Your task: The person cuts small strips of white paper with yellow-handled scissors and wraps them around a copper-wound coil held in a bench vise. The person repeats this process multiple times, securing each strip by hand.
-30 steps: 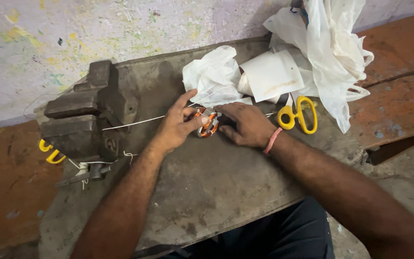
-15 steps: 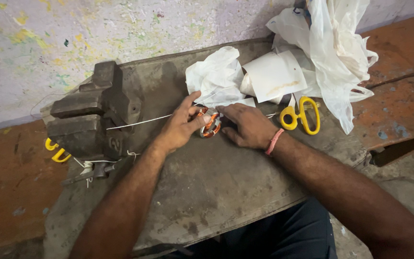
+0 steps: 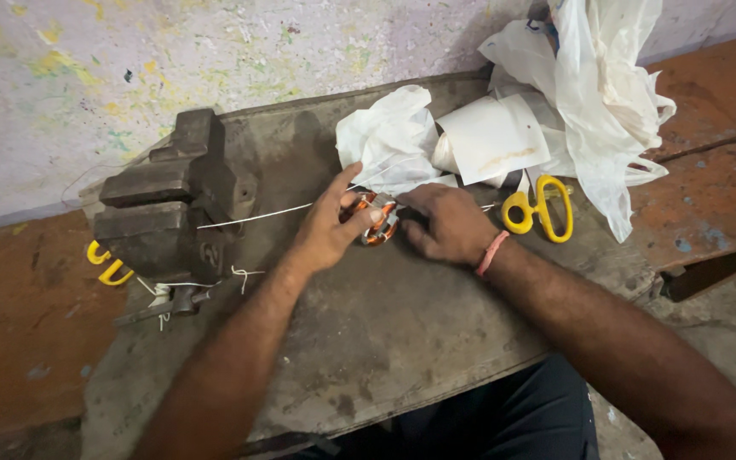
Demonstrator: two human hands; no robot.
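Coil (image 3: 374, 217) sits mid-bench (image 3: 402, 341), copper windings showing orange between your 2 hands, just right of the vise (image 3: 168, 204).

Left hand (image 3: 327, 232): thumb and fingers close on the coil's left side, index finger lifted clear and pointing up toward the white plastic (image 3: 389, 140). Right hand (image 3: 446, 223): curled over the coil's right side, fingertips pressed to it; whether they pinch the thread there is hidden, cannot tell.

Thread (image 3: 257, 216): white, runs taut from the vise across to the coil. A second short length hangs loose by the vise's front, near the yellow handle (image 3: 106, 266).

Notes on doing this step well, as judged from the layout:
- Keep the thread line straight between vise and coil; slack likely loosens the binding.
- Hold the coil flat against the bench with your left hand so the windings do not splay.
- Work the thread with your right fingertips close to the copper, not out along the line.
- Keep pressure off the winding edges; thin enamelled wire probably nicks easily.
- Scissors (image 3: 540, 209) lie just right of your right wrist, near enough to reach without letting go with the left hand.
- Plastic bag (image 3: 606, 94) and paper roll (image 3: 491, 136) crowd the back edge; keep the thread clear of them.
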